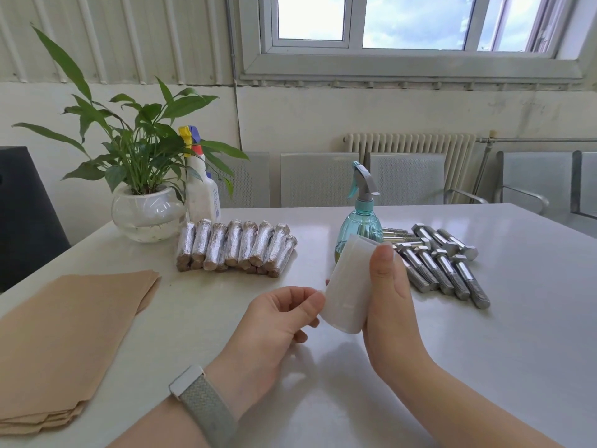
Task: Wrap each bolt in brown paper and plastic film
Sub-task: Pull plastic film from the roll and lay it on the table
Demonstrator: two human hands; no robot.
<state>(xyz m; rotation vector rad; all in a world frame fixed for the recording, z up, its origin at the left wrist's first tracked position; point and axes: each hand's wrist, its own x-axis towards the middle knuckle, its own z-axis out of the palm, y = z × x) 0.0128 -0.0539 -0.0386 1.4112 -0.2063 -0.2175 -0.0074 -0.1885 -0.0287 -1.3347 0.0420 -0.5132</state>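
Roll of plastic film (350,286), white and faintly see-through, short fat cylinder, held tilted above the white table (517,334) near its middle. Right hand (387,305) grips the roll from the side, thumb laid along its face, fingers behind it and hidden. Left hand (277,321) pinches at the roll's lower left edge with thumb and forefinger, other fingers curled under; a band (203,402) on that wrist. Bare bolts (449,270), shiny steel, hex heads, threaded ends, lie in a loose heap right of the roll. Wrapped bolts (235,247) lie side by side in a row farther back on the left, silvery film over brown ends. Stack of brown paper (64,344) at the near left edge. Teal spray bottle (358,221) behind the roll, holding some clear liquid. Glass bowl (145,215) with water and a leafy plant (135,147); a white bottle (202,189) just beside it, contents not visible.
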